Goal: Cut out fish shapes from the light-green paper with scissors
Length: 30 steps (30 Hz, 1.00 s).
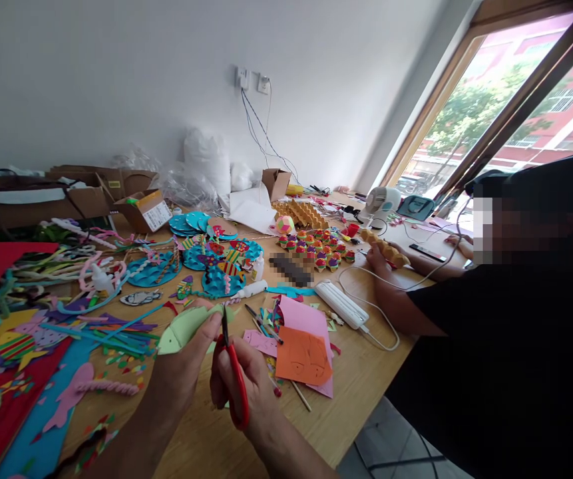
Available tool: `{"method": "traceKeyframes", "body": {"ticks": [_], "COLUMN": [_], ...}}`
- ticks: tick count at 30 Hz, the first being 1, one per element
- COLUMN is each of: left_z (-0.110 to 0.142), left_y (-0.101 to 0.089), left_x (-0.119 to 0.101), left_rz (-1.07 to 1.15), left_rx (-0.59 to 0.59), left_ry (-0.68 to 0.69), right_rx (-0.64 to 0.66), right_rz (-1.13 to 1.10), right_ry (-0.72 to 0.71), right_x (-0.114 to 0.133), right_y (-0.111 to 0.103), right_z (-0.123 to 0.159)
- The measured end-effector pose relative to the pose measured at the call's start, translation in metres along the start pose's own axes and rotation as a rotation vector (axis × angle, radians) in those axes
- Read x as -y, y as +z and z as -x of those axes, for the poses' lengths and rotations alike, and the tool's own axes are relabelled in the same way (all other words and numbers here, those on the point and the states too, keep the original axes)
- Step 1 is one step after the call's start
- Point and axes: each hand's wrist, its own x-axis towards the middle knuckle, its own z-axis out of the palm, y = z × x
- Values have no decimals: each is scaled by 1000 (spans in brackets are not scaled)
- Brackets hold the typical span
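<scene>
My left hand pinches a light green foam cut-out low over the wooden table. My right hand is closed round the red handles of a pair of scissors, whose dark blades point up into the edge of the green piece. Just right of my hands lie an orange sheet on a pink sheet.
A person in black sits at the right, holding a yellow-brown craft piece. A white power strip with its cable, blue fish discs, foam strips, pipe cleaners, cardboard boxes and a small fan crowd the table.
</scene>
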Motion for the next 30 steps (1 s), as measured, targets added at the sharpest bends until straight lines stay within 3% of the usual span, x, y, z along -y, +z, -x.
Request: {"method": "traceKeyframes", "body": {"ticks": [6, 18, 30], "left_z": [2, -1, -1], "left_y": [1, -2, -5], "left_x": [4, 4, 2], "left_rz": [71, 98, 108], "left_rx": [-41, 2, 24], "left_ry": [-11, 37, -46], "right_rx": [-14, -39, -18], "right_rz": [4, 27, 21], "right_ry": [3, 30, 30], "right_x": [1, 2, -1], "right_y": [0, 0, -2], "right_z": [0, 1, 3]}}
